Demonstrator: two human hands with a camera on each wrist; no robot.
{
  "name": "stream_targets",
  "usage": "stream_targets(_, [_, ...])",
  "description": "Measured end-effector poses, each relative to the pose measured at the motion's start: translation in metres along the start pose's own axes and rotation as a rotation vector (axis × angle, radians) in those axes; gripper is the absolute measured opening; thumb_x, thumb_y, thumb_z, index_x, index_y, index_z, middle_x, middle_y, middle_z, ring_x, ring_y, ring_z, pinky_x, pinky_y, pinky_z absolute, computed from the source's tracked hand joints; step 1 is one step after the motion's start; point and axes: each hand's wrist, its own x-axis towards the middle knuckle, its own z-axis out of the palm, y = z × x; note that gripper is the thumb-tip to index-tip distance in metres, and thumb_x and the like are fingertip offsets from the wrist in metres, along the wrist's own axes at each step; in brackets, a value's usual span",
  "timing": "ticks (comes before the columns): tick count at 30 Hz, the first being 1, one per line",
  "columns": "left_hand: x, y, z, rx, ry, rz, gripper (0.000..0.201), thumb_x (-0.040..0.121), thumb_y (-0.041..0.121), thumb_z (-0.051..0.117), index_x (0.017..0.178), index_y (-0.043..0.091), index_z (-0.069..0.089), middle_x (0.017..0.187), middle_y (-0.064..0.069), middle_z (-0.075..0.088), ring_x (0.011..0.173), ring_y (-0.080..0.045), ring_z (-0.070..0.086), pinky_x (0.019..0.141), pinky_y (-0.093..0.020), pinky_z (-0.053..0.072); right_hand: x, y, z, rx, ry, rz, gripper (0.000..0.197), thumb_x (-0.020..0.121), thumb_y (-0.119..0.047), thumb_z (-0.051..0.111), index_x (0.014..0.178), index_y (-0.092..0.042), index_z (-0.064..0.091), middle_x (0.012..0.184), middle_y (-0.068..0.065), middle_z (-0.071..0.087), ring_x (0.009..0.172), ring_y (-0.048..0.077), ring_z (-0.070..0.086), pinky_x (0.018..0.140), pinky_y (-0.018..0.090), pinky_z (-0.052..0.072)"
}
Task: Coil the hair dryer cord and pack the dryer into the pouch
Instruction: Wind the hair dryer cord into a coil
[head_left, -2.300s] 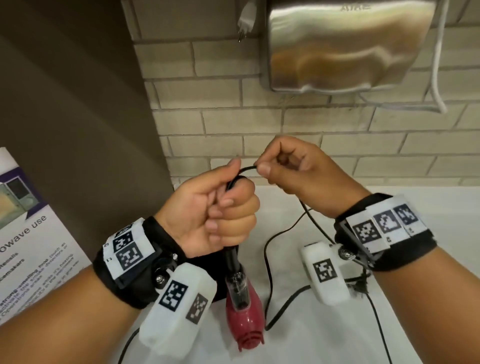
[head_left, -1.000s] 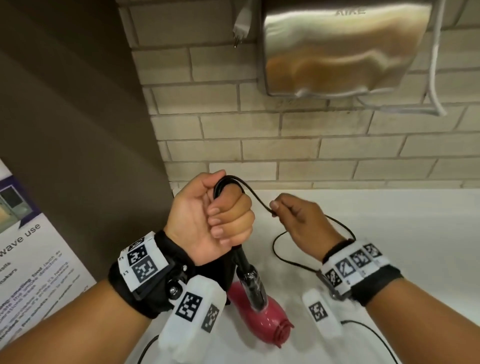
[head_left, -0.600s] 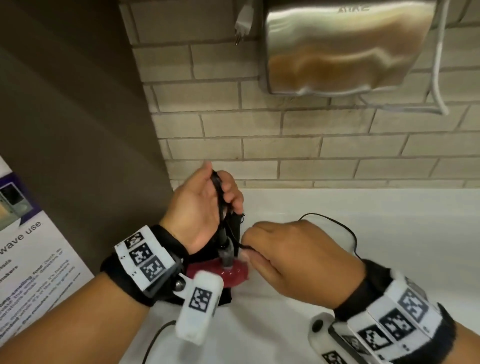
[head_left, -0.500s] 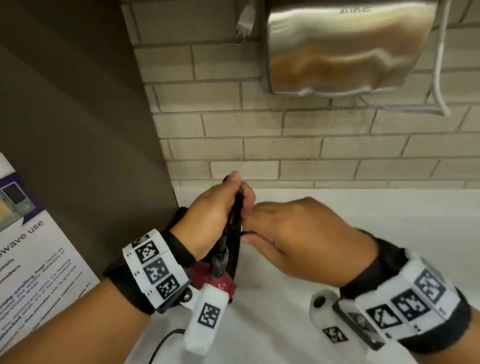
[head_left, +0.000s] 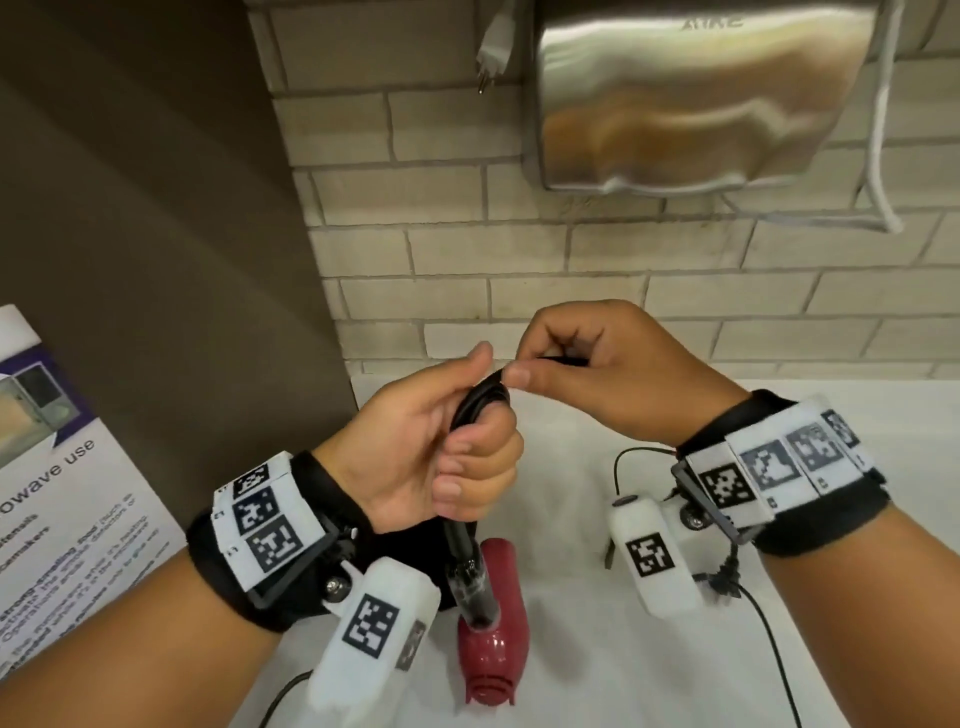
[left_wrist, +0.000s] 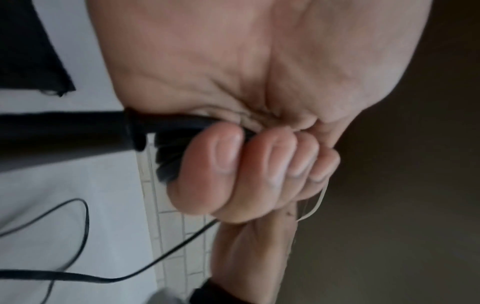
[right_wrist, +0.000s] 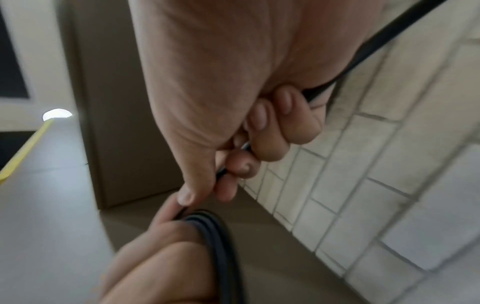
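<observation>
Black cord (head_left: 480, 397) loops over left hand (head_left: 431, 441), pinched by right hand (head_left: 597, 374).

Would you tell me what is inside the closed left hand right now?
The left hand grips the dryer's black handle and loops of black cord, which arch over its index finger. How many loops lie in the fist is hidden by the fingers.

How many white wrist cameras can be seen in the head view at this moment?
2. One white camera hangs below the left hand, beside the red hair dryer. The other hangs below the right hand, above the white counter.
</observation>
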Motion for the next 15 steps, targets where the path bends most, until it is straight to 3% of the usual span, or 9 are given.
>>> stream_targets(3, [-0.004, 0.005, 0.0, -0.138, -0.134, 0.026, 0.057, 0.1, 0.046, 0.037, 0.053, 0.014, 0.029, 0.048, -0.001, 0.021, 0.039, -0.016, 0.014, 0.044, -0.035, 0.003, -0.006, 0.027, 0.005, 0.019, 0.086, 0.085, 0.023, 0.095, -0.024, 0.065, 0.079, -0.009, 0.07, 0.063, 0.013, 0.054, 0.057, 0.006, 0.042, 0.056, 0.017, 0.035])
stream_targets(6, [-0.003, 0.01, -0.002, -0.209, -0.167, 0.106, 0.057, 0.099, 0.043, 0.038, 0.051, 0.014, 0.029, 0.046, 0.0, 0.016, 0.038, -0.015, 0.012, 0.043, -0.032, 0.007, -0.02, 0.052, 0.014, -0.042, 0.106, 0.169, 0.023, 0.101, -0.024, 0.055, 0.084, -0.016, 0.07, 0.063, -0.019, 0.059, 0.058, -0.001, 0.048, 0.06, 0.012, 0.034])
stream_targets(8, [-0.001, 0.01, -0.005, -0.229, -0.139, 0.155, 0.056, 0.099, 0.042, 0.036, 0.051, 0.015, 0.029, 0.046, 0.0, 0.017, 0.039, -0.015, 0.013, 0.044, -0.033, 0.009, -0.032, 0.061, 0.024, -0.089, 0.085, 0.235, 0.024, 0.102, -0.028, 0.051, 0.086, -0.024, 0.069, 0.066, -0.026, 0.059, 0.063, -0.005, 0.052, 0.062, 0.011, 0.036])
stream_targets(12, [0.004, 0.007, -0.013, -0.257, -0.073, 0.264, 0.057, 0.102, 0.044, 0.03, 0.053, 0.014, 0.035, 0.051, -0.002, 0.028, 0.045, -0.017, 0.025, 0.048, -0.032, 0.017, -0.051, 0.048, 0.044, -0.288, -0.028, 0.294, 0.027, 0.103, -0.042, 0.043, 0.093, -0.031, 0.064, 0.076, -0.015, 0.062, 0.07, 0.001, 0.056, 0.068, 0.023, 0.047])
stream_targets(15, [0.006, 0.007, -0.018, -0.227, 0.032, 0.35, 0.065, 0.103, 0.048, 0.024, 0.06, 0.007, 0.051, 0.057, -0.006, 0.043, 0.055, -0.02, 0.042, 0.054, -0.032, 0.033, -0.059, 0.024, 0.054, -0.554, -0.137, 0.177, 0.032, 0.103, -0.044, 0.034, 0.092, -0.023, 0.055, 0.081, -0.007, 0.049, 0.068, 0.017, 0.053, 0.066, 0.039, 0.049])
